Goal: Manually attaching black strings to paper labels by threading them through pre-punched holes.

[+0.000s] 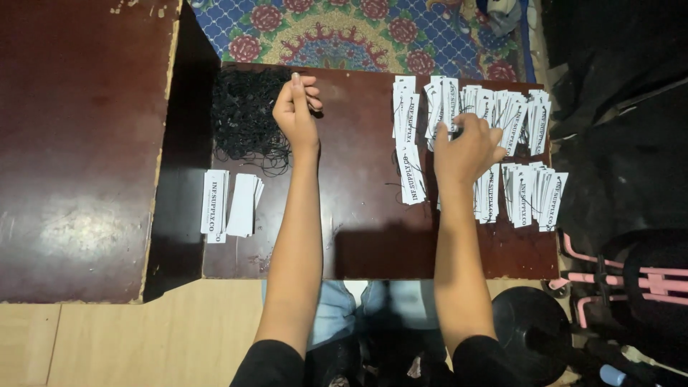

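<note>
Left hand [296,107] pinches a string by the pile [247,118]; right hand [467,147] curls onto the tags [494,107] (lift one tag, grip light, rows undisturbed)

String pile [244,118] lies left, tag rows [502,107] right, on the table [358,236].

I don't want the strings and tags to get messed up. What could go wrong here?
1. The left hand pinches at the edge of the pile of black strings; the loops look tangled, so several might drag out together.
2. The right hand rests on the rows of white tags, which overlap; a nudge could slide them out of order.
3. Some tags lie near the table edge and might slip off.
</note>
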